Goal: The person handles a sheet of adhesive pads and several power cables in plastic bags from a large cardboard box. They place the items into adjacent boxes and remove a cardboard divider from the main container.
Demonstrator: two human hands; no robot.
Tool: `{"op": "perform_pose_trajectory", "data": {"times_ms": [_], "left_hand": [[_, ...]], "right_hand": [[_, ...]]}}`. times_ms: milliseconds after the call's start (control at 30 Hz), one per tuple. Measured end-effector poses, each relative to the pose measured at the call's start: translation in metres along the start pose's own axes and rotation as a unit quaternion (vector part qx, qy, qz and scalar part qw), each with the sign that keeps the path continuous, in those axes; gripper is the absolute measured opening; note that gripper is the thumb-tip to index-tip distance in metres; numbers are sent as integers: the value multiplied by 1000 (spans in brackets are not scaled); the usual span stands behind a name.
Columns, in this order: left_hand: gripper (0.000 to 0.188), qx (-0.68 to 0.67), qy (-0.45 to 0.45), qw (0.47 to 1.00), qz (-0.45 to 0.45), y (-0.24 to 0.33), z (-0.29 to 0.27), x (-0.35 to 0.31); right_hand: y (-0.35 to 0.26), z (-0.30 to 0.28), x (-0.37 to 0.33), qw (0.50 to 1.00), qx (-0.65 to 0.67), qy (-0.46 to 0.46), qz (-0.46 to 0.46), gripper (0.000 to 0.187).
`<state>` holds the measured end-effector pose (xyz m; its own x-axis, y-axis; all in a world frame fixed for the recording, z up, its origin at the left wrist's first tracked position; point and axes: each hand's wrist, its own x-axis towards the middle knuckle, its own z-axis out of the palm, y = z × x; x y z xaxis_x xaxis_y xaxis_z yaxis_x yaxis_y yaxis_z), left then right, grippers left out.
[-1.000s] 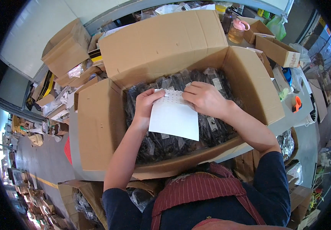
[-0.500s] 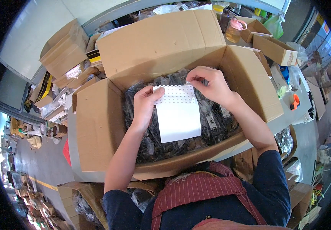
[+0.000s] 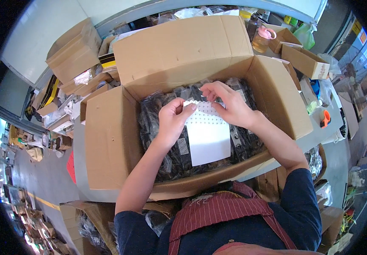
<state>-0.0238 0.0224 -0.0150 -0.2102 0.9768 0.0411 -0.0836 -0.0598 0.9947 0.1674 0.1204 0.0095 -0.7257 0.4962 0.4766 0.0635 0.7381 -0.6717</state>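
A white sheet of small stickers point(image 3: 209, 144), with rows of little printed marks near its scalloped top edge and a blank lower part, hangs over the open carton point(image 3: 107, 140). My left hand point(image 3: 175, 119) pinches its upper left corner between thumb and fingers. At the upper right, my right hand point(image 3: 230, 104) has its thumb against the sheet's front and its fingers curled by the top edge. Whether a loose sticker is between those fingertips cannot be made out. Below the sheet, dark parts in clear plastic bags point(image 3: 164, 159) fill the carton, some with white labels.
The carton stands on a grey table point(image 3: 79, 161) with its flaps spread. Beyond it are a pink-lidded bottle point(image 3: 262, 39) and small cardboard boxes point(image 3: 305, 58). Orange-handled scissors point(image 3: 325, 118) lie at the right. Another box of bagged parts point(image 3: 90, 229) sits near my left side.
The sheet and my left hand have shifted right and slightly nearer. My right hand has come down, from pinching a small white bit above the corner to touching the sheet.
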Motion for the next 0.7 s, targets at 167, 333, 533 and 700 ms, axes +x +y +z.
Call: {"op": "perform_pose_trajectory", "data": {"times_ms": [167,333,533,700], "left_hand": [[12,-6,-3,1000,-5,-1,-1,-1],[10,2,-12,1000,-9,-3,-1,-1],[11,-30,-15,999,-21,-6,-2,2],[19,-97,11,986,-132,-7,-6,6]], "right_hand": [[-4,2,0,999,-21,-1,-36,46],[-3,3,-1,998,-42,-20,-35,50],[-4,6,-2,978,-163,26,-130,49],[-3,3,-5,988,-107,9,-113,49]]}}
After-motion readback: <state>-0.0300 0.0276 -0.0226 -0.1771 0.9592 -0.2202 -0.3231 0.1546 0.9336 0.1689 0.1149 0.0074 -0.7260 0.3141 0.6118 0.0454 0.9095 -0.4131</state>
